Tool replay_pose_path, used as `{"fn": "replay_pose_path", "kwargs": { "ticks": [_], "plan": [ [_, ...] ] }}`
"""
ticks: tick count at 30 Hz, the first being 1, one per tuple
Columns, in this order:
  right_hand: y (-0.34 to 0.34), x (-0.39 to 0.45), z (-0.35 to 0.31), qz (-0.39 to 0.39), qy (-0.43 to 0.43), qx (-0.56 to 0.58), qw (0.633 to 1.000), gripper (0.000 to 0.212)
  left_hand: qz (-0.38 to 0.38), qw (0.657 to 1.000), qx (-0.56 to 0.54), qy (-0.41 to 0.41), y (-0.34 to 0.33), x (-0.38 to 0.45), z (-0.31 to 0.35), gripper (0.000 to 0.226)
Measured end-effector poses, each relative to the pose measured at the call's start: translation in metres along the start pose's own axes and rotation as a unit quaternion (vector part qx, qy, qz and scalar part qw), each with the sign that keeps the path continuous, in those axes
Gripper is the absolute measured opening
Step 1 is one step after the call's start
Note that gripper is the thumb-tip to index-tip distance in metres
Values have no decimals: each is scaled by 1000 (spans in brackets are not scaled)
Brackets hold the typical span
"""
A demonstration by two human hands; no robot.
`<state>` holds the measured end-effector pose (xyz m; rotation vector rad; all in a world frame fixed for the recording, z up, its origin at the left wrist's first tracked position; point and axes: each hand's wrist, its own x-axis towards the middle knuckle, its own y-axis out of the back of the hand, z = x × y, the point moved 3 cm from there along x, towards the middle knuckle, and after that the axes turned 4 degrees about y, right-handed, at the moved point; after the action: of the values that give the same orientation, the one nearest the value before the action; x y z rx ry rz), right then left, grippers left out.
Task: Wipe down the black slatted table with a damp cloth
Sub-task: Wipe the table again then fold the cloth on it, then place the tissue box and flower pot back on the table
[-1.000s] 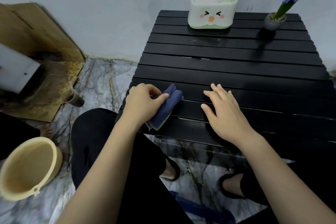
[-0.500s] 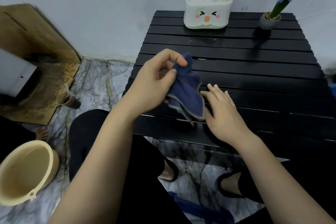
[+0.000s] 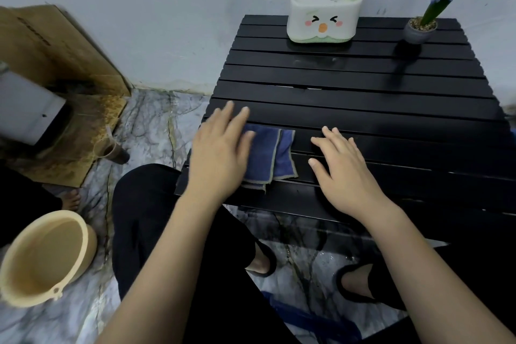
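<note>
The black slatted table stands in front of me against the wall. A folded blue cloth with a grey hem lies flat on its near left corner. My left hand presses on the cloth's left part with straight, spread fingers and covers that side of it. My right hand rests flat on the slats just right of the cloth, fingers straight, apart from the cloth.
A white tissue box with a cartoon face and a small potted blue flower stand at the table's far edge. A beige bucket sits on the marble floor at my left. Cardboard leans on the wall beyond it.
My left hand held the cloth bunched, lifted it and let it hang open, then laid it flat on the table and now presses it. My right hand has stayed on the slats.
</note>
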<state>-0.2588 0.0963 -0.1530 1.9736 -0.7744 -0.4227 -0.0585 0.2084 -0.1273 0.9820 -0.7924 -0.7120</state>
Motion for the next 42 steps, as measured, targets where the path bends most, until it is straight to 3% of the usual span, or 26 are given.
{"fn": "replay_pose_path", "kwargs": {
  "ticks": [3, 6, 12, 16, 21, 27, 34, 38, 42],
  "plan": [
    [0, 0, 0, 4, 2, 0, 1000, 47, -102, 992, 62, -50, -29, -12, 23, 60],
    [-1, -1, 0, 5, 7, -4, 1000, 48, -144, 985, 84, -49, -46, -20, 23, 66],
    [1, -1, 0, 6, 6, -4, 1000, 49, -154, 986, 45, -44, -41, -15, 28, 67],
    [12, 10, -1, 24, 4, 8, 1000, 53, -105, 992, -32, -58, -23, 10, 44, 60],
    [49, 54, 10, 92, 4, 12, 996, 56, -53, 990, -70, -106, -8, 74, 57, 64],
    [95, 127, 53, 213, -23, 148, 965, 62, -39, 987, -112, -111, -14, 162, 62, 69],
    [103, 226, 98, 197, -22, 217, 956, 85, -111, 985, -97, -94, -66, 258, 56, 95],
    [106, 265, 121, 202, -35, 235, 950, 97, -131, 971, -190, -59, -90, 294, 50, 105],
    [96, 295, 146, 180, -19, 267, 947, 99, -116, 945, -303, -34, -115, 317, 42, 94]
  ]
}}
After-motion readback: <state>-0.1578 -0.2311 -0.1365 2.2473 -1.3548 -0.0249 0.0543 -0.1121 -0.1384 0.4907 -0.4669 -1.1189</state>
